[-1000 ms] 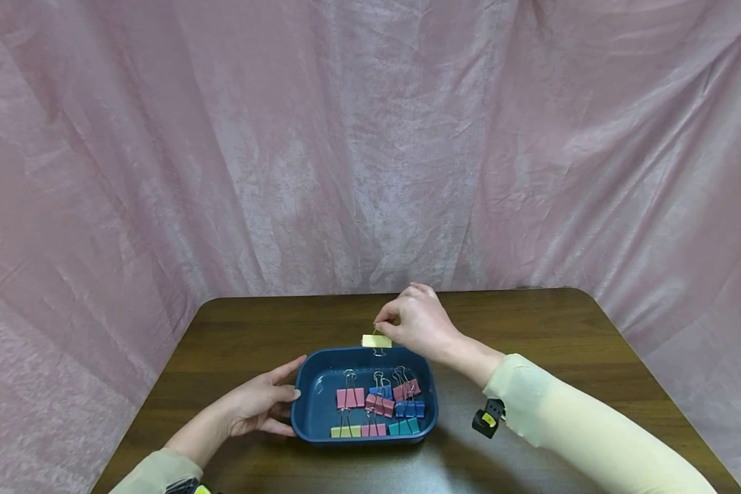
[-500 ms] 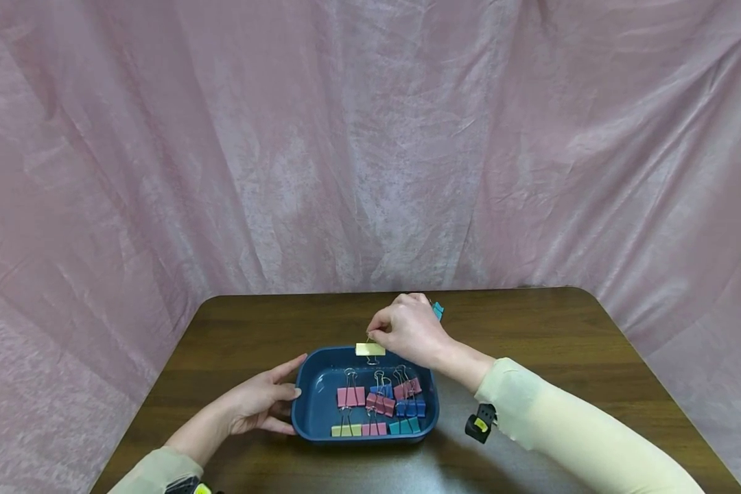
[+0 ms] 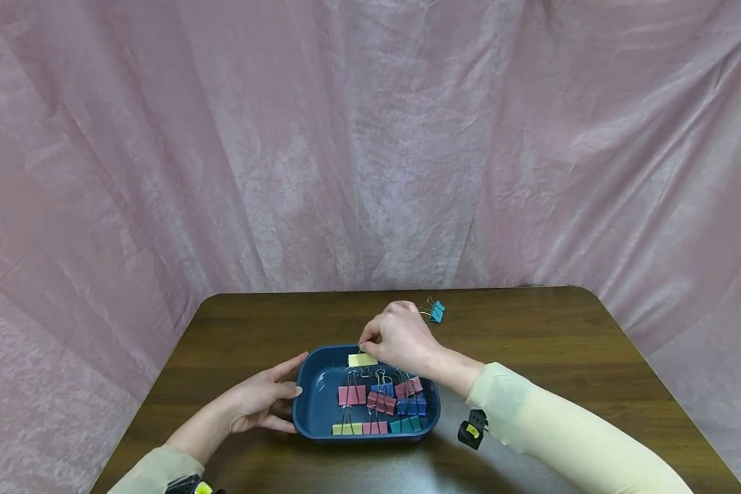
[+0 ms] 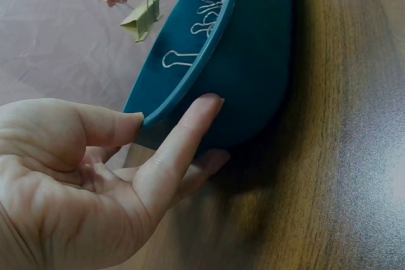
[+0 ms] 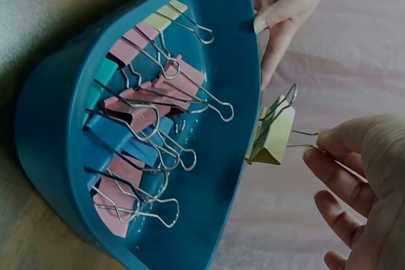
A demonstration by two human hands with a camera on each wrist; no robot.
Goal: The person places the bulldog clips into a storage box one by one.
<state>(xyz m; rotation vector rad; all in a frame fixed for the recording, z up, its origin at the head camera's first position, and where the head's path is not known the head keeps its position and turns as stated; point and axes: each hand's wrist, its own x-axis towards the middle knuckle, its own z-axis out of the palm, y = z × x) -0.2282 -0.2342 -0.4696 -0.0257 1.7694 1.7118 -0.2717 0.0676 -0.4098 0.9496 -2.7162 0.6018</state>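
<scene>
My right hand (image 3: 401, 339) pinches a wire handle of a yellow binder clip (image 5: 274, 132) between thumb and forefinger. In the head view the clip hangs over the far rim of a blue rectangular bin (image 3: 304, 420). The bin holds several binder clips: pink (image 3: 352, 395), blue (image 3: 412, 407), teal (image 3: 405, 425) and another yellow clip (image 3: 346, 429). At the bin's left end my left hand (image 3: 261, 405) has its fingers spread against the outer wall. Its thumb touches the rim, as the left wrist view (image 4: 107, 175) shows.
A turquoise binder clip (image 3: 437, 312) lies on the brown wooden table (image 3: 519, 343), beyond the bin and behind my right hand. Pink draped fabric (image 3: 358, 151) hangs behind the table's far edge. A black wrist camera (image 3: 472, 430) hangs below my right sleeve.
My right hand has moved left and toward me with the yellow binder clip, from beyond the bin's far rim to above it. The turquoise clip has come into view. My left hand stays still.
</scene>
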